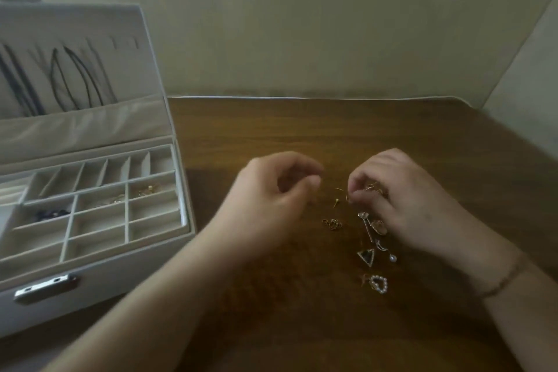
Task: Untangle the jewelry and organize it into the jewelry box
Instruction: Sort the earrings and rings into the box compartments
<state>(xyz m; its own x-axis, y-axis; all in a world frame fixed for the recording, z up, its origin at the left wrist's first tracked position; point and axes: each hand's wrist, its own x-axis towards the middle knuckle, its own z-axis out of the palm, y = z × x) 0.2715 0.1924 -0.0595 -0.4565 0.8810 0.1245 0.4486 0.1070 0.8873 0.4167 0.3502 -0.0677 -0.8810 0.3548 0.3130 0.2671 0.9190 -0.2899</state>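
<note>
Earrings [367,238] mostly remain on the surface [302,136]; few fill the jewelry box [99,205]. Right hand [401,199] pinches one, left hand [271,196] curled, apparently empty.

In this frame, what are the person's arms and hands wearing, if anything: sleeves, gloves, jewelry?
Both forearms are bare, with no sleeves or gloves in view. The left hand shows no ring or band. The right hand has a thin beaded bracelet around its wrist. Any rings on its fingers are too blurred to tell.
</note>
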